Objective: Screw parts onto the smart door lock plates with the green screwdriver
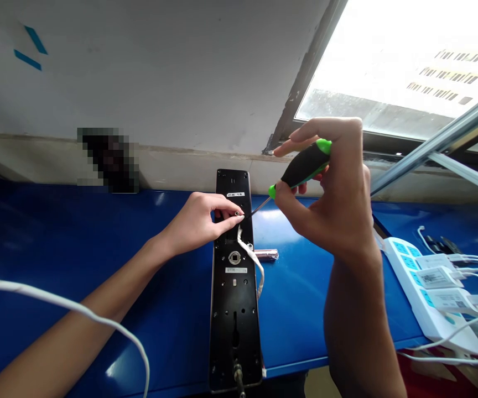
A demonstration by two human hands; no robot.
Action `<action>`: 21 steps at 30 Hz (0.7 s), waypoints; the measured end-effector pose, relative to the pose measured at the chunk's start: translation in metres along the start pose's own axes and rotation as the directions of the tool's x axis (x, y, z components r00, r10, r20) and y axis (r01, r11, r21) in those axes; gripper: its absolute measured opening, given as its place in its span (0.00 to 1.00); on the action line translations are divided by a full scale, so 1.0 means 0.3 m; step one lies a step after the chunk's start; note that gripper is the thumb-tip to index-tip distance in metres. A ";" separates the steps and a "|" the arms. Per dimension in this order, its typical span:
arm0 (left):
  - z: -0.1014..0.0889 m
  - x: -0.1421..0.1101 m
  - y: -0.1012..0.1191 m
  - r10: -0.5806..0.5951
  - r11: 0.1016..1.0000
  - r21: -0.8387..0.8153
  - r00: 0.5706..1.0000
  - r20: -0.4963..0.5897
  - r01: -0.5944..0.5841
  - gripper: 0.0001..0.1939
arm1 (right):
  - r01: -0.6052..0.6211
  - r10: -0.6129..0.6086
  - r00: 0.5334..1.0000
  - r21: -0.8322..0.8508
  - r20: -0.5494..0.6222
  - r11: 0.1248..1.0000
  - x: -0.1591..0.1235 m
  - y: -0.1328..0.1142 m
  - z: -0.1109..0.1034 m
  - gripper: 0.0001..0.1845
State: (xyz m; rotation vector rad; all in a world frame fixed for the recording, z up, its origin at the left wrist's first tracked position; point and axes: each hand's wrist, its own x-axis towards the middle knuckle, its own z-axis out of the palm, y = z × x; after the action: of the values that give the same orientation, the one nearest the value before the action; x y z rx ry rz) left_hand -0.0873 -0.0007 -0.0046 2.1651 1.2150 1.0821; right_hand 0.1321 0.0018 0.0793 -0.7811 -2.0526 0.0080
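Screw [237,213] pinched in our left fingers [226,204], black lock plate [234,293] just under them on blue tabletop [301,309]; right fingers [305,130] grip green-and-black screwdriver [305,165], tip just beside. Next calls for seating tip on screw.

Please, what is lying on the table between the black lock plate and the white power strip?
In the head view, a small silver cylinder lies on the blue table beside the black lock plate. The right forearm passes above, short of the white power strip.
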 end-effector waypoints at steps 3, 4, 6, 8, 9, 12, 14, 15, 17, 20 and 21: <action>-0.001 0.001 0.002 0.002 1.000 0.005 1.000 -0.001 -0.002 0.05 | -0.009 0.009 1.000 -0.020 0.011 1.000 -0.005 0.001 0.002 0.27; -0.002 0.001 0.003 0.001 1.000 0.006 1.000 -0.002 -0.001 0.05 | -0.018 0.018 1.000 -0.028 0.006 0.999 -0.006 0.002 0.003 0.26; -0.003 0.002 0.004 -0.001 1.000 0.007 1.000 -0.002 0.001 0.06 | -0.035 0.035 0.999 -0.038 -0.016 0.999 -0.008 0.005 0.005 0.24; -0.004 0.003 0.004 -0.002 1.000 0.006 1.000 -0.004 0.002 0.05 | -0.048 0.047 0.998 -0.039 -0.031 0.998 -0.007 0.007 0.006 0.24; -0.004 0.003 0.004 -0.002 1.000 0.005 1.000 -0.004 0.002 0.05 | -0.051 0.050 0.998 -0.031 -0.026 0.998 -0.006 0.007 0.005 0.25; -0.003 0.001 0.001 -0.004 1.000 0.000 1.000 -0.001 0.004 0.05 | -0.028 0.028 1.000 0.017 0.003 0.999 -0.001 0.005 0.003 0.27; -0.002 0.000 0.001 -0.007 1.000 -0.002 1.000 0.001 0.007 0.05 | -0.013 0.013 1.000 0.034 0.020 0.999 0.001 0.003 0.001 0.28; -0.001 0.000 0.001 -0.008 1.000 -0.001 1.000 0.001 0.008 0.05 | -0.010 0.009 1.000 0.036 0.024 0.999 0.001 0.002 0.001 0.28; -0.001 0.000 0.002 -0.008 1.000 0.001 1.000 0.001 0.008 0.05 | -0.008 0.007 1.000 0.032 0.027 0.999 0.001 0.001 0.001 0.28; -0.002 0.001 0.005 -0.005 1.000 0.006 1.000 0.000 0.005 0.05 | -0.003 0.003 1.000 0.013 0.006 1.000 0.000 0.003 0.003 0.26; -0.002 0.001 0.006 -0.004 1.000 0.006 1.000 -0.001 0.004 0.05 | -0.005 0.005 1.000 -0.005 -0.009 1.000 0.000 0.005 0.004 0.25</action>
State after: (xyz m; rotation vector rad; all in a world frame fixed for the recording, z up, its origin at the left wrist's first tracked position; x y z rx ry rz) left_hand -0.0868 -0.0012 -0.0028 2.1660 1.2235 1.0802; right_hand 0.1319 0.0031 0.0781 -0.7874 -2.0432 0.0024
